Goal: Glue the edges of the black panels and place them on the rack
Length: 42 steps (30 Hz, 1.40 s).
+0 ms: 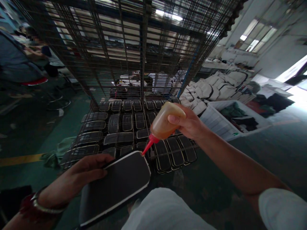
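Note:
My right hand (189, 123) grips a translucent squeeze bottle (164, 123) of amber liquid, tilted down to the left. Its red nozzle (148, 146) touches the far white-edged rim of a flat black rounded-rectangle panel (117, 187). My left hand (79, 177) lies on the panel's left side and holds it steady over my lap. A bracelet sits on my left wrist.
A wire-mesh rack (124, 54) rises in front, with several similar black panels (124, 127) laid in rows on its low shelf. White bins (225, 127) of fabric and stacked white bags (216, 88) stand to the right. A person sits at far left by a red stool (33, 82).

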Each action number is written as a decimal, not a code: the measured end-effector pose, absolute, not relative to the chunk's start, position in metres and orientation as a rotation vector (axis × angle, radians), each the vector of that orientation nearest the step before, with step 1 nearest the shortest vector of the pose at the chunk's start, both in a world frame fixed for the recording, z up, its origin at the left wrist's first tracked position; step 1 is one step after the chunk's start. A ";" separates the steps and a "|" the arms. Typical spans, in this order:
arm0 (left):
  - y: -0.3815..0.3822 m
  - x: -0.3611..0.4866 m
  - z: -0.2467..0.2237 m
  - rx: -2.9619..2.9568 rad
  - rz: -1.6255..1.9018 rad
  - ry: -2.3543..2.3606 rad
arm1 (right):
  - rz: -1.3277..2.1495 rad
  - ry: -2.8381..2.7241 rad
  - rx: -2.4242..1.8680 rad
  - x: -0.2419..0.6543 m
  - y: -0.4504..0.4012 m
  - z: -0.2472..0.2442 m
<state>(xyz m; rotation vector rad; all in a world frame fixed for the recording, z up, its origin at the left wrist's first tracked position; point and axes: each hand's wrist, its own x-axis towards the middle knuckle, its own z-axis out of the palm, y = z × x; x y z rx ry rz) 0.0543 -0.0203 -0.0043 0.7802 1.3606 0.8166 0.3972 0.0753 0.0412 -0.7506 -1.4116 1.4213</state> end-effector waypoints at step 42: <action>-0.018 0.051 -0.030 0.548 0.995 1.254 | 1.255 -0.962 -0.903 0.369 0.051 -0.006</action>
